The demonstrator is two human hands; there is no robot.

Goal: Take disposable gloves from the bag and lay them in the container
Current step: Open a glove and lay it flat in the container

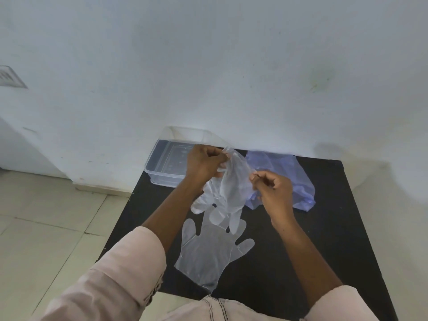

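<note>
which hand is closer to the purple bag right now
Right. The right hand sits over the near left edge of the purple bag, overlapping it in view. The left hand is farther left, nearer the clear container. Both pinch a clear glove.

Black table (324, 228) against a pale wall, over a tiled floor (46, 223). Lying on it: clear container (162, 167) at the far left corner, crumpled bluish bag (289, 179) at the far middle, one clear glove (208, 251) flat near the front edge.
</note>
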